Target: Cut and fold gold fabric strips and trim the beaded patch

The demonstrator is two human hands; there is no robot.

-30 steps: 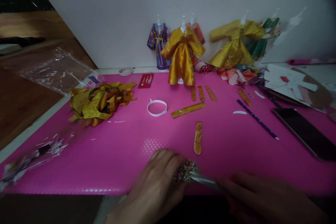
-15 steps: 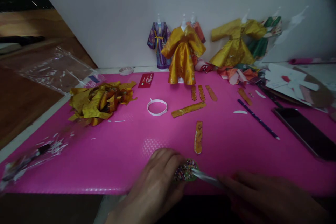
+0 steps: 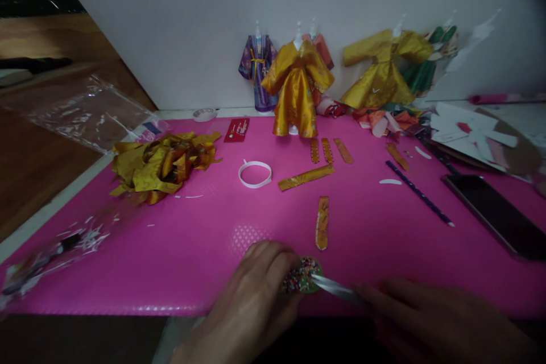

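Near the table's front edge my left hand (image 3: pixel 256 290) is closed on the left side of a small green dish of multicoloured beads (image 3: pixel 305 276). From the right, my right hand (image 3: pixel 426 313) grips a slim metal tool (image 3: pixel 336 287), whose tip reaches into the beads. The far part of my right hand is dark. Just beyond the dish lies a gold strip with an edged border (image 3: pixel 322 224). A longer gold strip (image 3: pixel 306 177) and several short ones lie farther back.
On the pink table (image 3: pixel 191 261) are a white ring (image 3: pixel 255 174), gold fabric scraps (image 3: pixel 164 165), a red card (image 3: pixel 237 130), a dark pencil (image 3: pixel 420 193) and a phone (image 3: pixel 497 213). Small dresses on stands, one gold (image 3: pixel 296 94), line the back wall. Clear plastic wrapping lies left.
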